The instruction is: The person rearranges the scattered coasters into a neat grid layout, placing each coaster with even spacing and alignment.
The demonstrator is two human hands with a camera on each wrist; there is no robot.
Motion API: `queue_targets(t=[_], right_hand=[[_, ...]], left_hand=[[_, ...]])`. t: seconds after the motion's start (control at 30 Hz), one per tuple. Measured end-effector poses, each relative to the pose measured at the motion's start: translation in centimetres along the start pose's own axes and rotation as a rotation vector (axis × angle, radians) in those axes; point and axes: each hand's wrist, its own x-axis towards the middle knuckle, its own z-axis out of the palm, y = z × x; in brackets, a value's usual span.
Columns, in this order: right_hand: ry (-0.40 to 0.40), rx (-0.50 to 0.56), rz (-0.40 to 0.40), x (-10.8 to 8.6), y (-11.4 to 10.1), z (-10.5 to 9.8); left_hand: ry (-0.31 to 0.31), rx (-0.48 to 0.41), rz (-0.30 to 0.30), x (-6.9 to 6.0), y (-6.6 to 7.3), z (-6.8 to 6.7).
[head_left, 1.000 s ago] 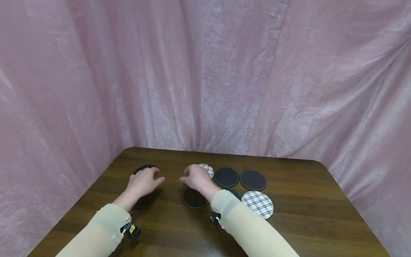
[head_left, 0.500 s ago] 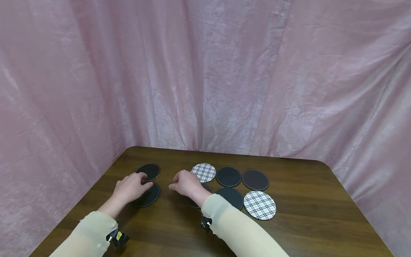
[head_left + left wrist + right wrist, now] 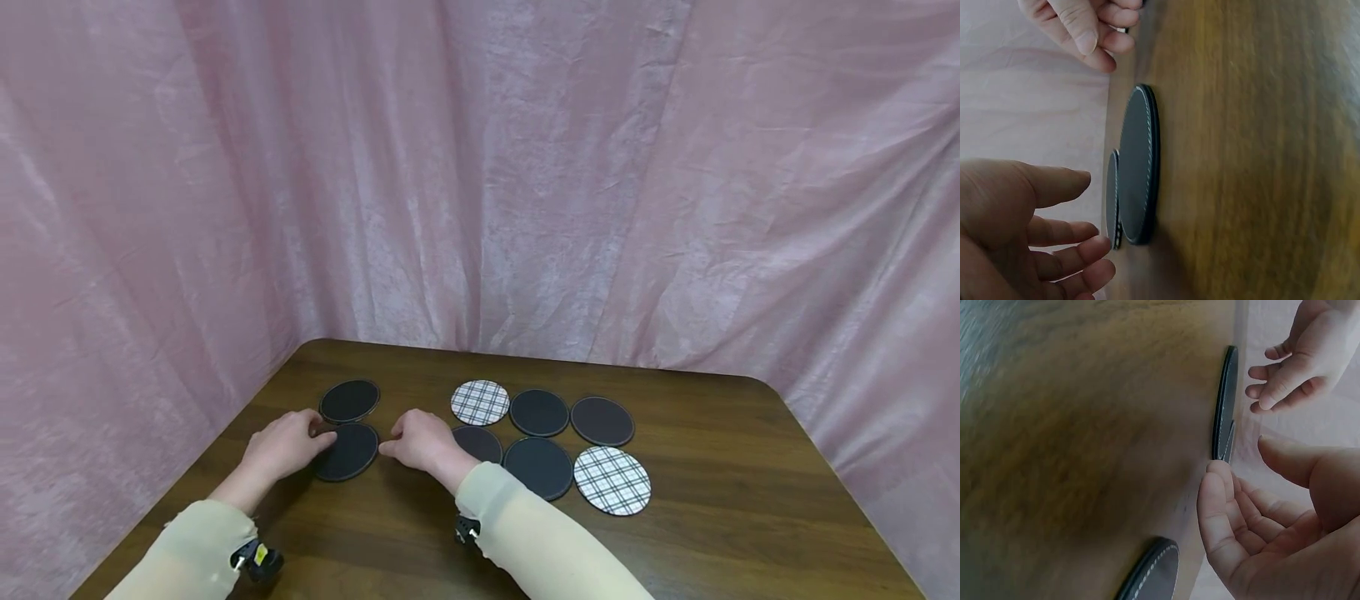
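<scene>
My left hand (image 3: 279, 450) hovers at the left edge of a round black coaster (image 3: 348, 454), fingers loosely bent with nothing between them. In the left wrist view that coaster (image 3: 1136, 169) shows a pale stitched rim and lies flat, apart from the fingers. Behind it is a second dark round coaster (image 3: 350, 401). On the coaster's other side, my right hand (image 3: 422, 442) is held just above the table, its thumb and fingers apart in the right wrist view. The right forearm passes over part of a dark brown coaster (image 3: 480, 442).
Two rows of coasters lie to the right. The back row has a white plaid coaster (image 3: 480, 402), a black one (image 3: 539, 412) and a brown one (image 3: 602, 421). In front are a black coaster (image 3: 538, 468) and another plaid one (image 3: 612, 481). A pink curtain (image 3: 480, 183) hangs behind the wooden table (image 3: 735, 500).
Both hands have moved left and toward the person, away from over the coasters. The two left coasters and the plaid one at the back have come into fuller view.
</scene>
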Motion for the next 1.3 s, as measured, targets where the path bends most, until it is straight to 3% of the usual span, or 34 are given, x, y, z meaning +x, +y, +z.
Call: queue_targets(t=[0.4,0.9,1.03,1.13,1.3], right_hand=[[-0.039,0.048,0.012,-0.1,-0.2,0.4],[-0.078,0.094,0.055,0.1,-1.0,0.8],[-0.088,0.1,0.044,1.2,-0.5,1.8],[-0.087,0.084,0.04,3.0,0.8,3.7],[-0.095,0.11,0.05,2.8,0.6,3.5]], left_hand=[[-0.048,-0.007,-0.023,-0.5,-1.3,0.7],[-0.085,-0.017,-0.067,-0.3,-0.6,0.7],[-0.081,-0.018,-0.067,-0.3,-0.4,0.8],[-0.08,-0.017,-0.064,-0.3,-0.3,0.8],[-0.089,-0.024,-0.069,-0.3,-0.2,0.8]])
